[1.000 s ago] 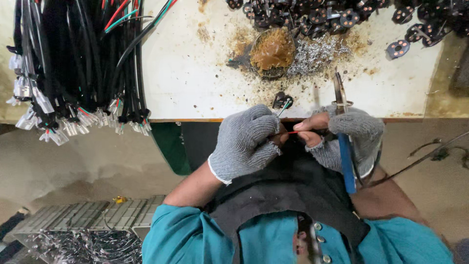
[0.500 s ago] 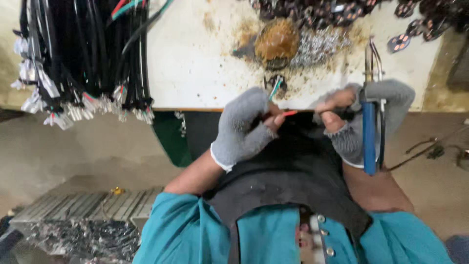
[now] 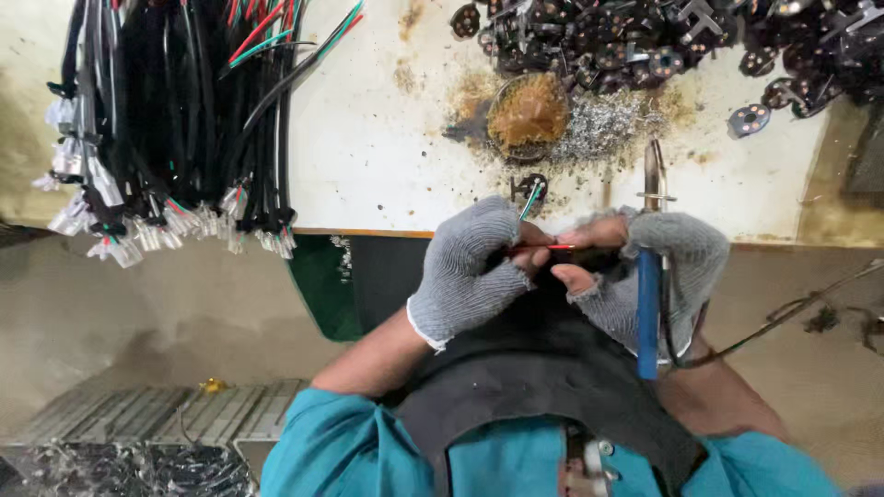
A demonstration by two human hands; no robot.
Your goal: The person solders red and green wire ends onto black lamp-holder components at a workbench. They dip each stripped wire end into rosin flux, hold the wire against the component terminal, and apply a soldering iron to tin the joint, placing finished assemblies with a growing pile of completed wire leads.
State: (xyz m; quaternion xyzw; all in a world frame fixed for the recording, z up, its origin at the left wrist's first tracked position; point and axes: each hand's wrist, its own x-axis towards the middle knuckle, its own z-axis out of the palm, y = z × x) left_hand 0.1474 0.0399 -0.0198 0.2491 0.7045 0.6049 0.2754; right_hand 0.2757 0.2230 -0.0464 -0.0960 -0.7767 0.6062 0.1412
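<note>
Gloves [image 3: 465,271] knit cloth, prob. matt

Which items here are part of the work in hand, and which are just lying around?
In hand: left hand and right hand pinch thin red wire; right holds blue-handled soldering iron.

Lying about: black cable bundle, round brown pot, dark round parts.

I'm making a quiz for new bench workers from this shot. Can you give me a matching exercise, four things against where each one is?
Things:
1. bundle of black cables
2. soldering iron
3. round tin of brown flux
4. red wire

Places:
A. pinched between the fingertips of both gloved hands
B. hanging over the table's left part, white connectors at the edge
C. on the table beside silvery solder scraps
D. held in the right hand, blue handle towards the person

Pairs: 1-B, 2-D, 3-C, 4-A
</note>
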